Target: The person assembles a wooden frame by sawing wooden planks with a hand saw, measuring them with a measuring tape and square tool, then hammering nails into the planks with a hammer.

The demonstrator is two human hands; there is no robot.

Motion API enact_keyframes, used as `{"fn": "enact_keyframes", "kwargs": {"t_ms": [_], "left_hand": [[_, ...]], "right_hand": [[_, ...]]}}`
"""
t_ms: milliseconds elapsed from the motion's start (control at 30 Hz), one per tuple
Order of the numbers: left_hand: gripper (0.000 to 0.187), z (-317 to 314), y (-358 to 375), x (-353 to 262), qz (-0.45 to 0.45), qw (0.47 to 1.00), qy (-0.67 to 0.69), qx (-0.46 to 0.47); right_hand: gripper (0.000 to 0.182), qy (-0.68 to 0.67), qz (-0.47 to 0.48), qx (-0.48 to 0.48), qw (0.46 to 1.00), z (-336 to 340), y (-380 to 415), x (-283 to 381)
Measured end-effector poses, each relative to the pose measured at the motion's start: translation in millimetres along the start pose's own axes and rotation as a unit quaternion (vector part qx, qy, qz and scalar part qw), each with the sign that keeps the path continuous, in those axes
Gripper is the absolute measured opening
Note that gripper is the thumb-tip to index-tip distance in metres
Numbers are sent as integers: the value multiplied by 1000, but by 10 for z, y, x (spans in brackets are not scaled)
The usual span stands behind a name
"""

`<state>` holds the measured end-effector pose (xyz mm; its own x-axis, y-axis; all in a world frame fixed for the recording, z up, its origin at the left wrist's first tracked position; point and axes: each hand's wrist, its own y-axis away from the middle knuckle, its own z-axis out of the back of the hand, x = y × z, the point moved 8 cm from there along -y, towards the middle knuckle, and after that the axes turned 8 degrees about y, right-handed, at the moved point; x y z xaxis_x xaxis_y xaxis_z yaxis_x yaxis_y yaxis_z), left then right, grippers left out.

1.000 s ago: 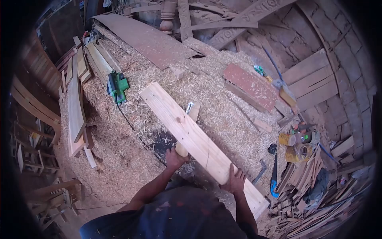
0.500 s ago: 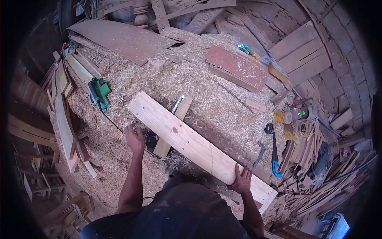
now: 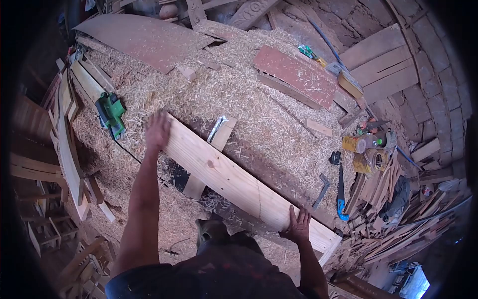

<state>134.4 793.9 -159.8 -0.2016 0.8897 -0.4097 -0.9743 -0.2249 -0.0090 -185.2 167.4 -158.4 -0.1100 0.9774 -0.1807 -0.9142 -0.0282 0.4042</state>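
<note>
A long, pale wooden plank [image 3: 224,174] with a few knots and a pencil-like line across it slants from upper left to lower right in front of me. My left hand [image 3: 158,133] is at its far left end, over the corner, its fingers smeared by motion. Toward the lower right end, my right hand [image 3: 297,226] rests on the plank's face with fingers spread and thumb apart. Under the plank, a shorter wooden piece [image 3: 224,134] crosses at an angle, with a shiny metallic strip [image 3: 216,128] beside its upper end.
A green electric planer [image 3: 112,114] lies on shavings at left, its cord trailing toward me. Boards [image 3: 69,144] stand beyond it. At right are a handsaw [image 3: 340,187], an angled metal tool [image 3: 321,191], yellow containers [image 3: 366,162] and stacked offcuts. A reddish panel [image 3: 296,74] lies further back.
My left hand has moved up and left from beside the plank to its far end. My right hand stays on the plank. The whole view has shifted slightly.
</note>
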Motion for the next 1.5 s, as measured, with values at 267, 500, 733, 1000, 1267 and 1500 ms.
{"fn": "enact_keyframes", "kwargs": {"t_ms": [267,500,733,1000,1267,1500], "left_hand": [[71,-78,248,149,79,982,-4,-171],[72,-67,284,140,68,975,27,-211],[71,-62,285,114,76,973,23,-218],[68,-224,216,302,34,961,81,-261],[52,-67,236,124,-12,963,97,-251],[67,-199,226,384,137,961,-36,-237]], "right_hand": [[90,-129,80,-143,978,638,-449,380],[73,-455,109,-27,884,1436,-2325,1789],[91,-611,41,71,788,1733,-3297,2847],[93,-433,10,-131,892,1264,-3746,2906],[81,-526,41,-250,812,1472,-2865,1380],[62,-690,-195,-260,646,567,-1931,-1608]]}}
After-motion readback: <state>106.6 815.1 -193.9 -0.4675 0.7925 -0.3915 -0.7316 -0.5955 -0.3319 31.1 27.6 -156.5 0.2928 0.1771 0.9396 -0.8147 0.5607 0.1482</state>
